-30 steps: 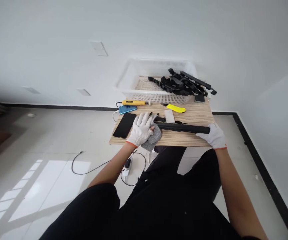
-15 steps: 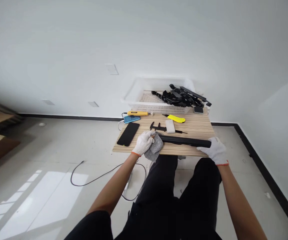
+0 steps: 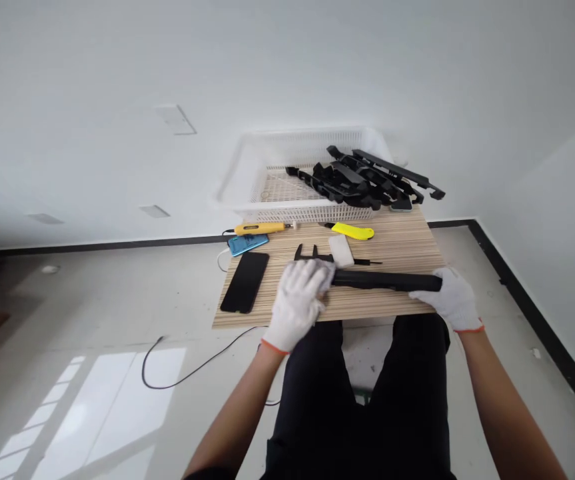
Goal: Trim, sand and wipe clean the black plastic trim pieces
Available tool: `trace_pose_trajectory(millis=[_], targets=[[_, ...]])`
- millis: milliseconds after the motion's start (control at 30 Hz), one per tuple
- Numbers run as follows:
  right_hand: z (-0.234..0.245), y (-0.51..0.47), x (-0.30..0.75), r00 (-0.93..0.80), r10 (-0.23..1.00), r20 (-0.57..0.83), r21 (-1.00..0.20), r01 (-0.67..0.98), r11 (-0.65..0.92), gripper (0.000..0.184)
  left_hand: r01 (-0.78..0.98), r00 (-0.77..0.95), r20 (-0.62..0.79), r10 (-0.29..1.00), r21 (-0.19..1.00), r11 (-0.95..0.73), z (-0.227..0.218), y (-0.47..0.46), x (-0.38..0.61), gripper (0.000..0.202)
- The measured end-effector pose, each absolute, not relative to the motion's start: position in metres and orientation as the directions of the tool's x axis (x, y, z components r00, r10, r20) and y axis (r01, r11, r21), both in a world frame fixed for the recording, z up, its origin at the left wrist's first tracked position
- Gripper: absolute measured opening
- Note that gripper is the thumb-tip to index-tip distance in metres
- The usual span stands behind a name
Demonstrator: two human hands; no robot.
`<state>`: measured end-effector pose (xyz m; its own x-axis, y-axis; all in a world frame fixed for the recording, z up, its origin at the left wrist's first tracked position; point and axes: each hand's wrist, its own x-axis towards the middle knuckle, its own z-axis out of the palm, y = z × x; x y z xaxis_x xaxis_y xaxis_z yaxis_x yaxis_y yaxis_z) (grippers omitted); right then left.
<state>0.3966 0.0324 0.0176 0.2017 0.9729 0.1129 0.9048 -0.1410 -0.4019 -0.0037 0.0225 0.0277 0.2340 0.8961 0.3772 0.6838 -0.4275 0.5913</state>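
A long black bar (image 3: 387, 280) lies across the near part of the small wooden table (image 3: 367, 308). My gloved left hand (image 3: 298, 301) is closed over the bar's left end, with a grey cloth almost hidden under the palm. My gloved right hand (image 3: 452, 300) grips the bar's right end at the table's front right corner. Both gloves are white with orange cuffs.
A white basket (image 3: 247, 180) at the back holds several black plastic parts (image 3: 367, 177). On the table lie a yellow knife (image 3: 352, 231), a white block (image 3: 340, 250), a black caliper (image 3: 312, 253), a yellow tool (image 3: 260, 228), a blue phone (image 3: 247, 244) and a black phone (image 3: 244, 281). A cable (image 3: 182, 373) trails on the floor.
My left hand has slid over the bar's left end and now covers the grey cloth. The camera tilted; the right hand keeps its grip on the bar's right end.
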Motion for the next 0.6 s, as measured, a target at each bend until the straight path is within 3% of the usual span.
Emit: trace_pose_trajectory(millis=[133,200,300,433,500,600], targets=[[0.019,0.037,0.401,0.248,0.969,0.009,-0.452,0.865,-0.217,0.067,0.88,0.351,0.296,0.888,0.22,-0.421,0.028,0.022,0.038,0.063],[0.02,0.039,0.402,0.251,0.968,-0.003,-0.456,0.861,-0.225,0.067,0.909,0.348,0.268,0.898,0.137,-0.393,0.027,0.025,0.046,0.062],[0.019,0.04,0.404,0.246,0.969,0.008,-0.447,0.868,-0.217,0.068,0.915,0.353,0.26,0.899,0.104,-0.389,0.029,0.027,0.044,0.059],[0.018,0.04,0.405,0.212,0.977,0.031,-0.431,0.885,-0.178,0.071,0.869,0.382,0.304,0.873,0.203,-0.451,0.033,0.028,0.035,0.056],[0.018,0.04,0.405,0.187,0.981,0.049,-0.432,0.889,-0.148,0.07,0.81,0.362,0.334,0.87,0.35,-0.471,0.038,0.033,0.03,0.045],[0.018,0.039,0.404,0.164,0.983,0.08,-0.426,0.897,-0.115,0.068,0.681,0.194,0.301,0.934,0.644,-0.349,0.049,0.046,0.021,0.032]])
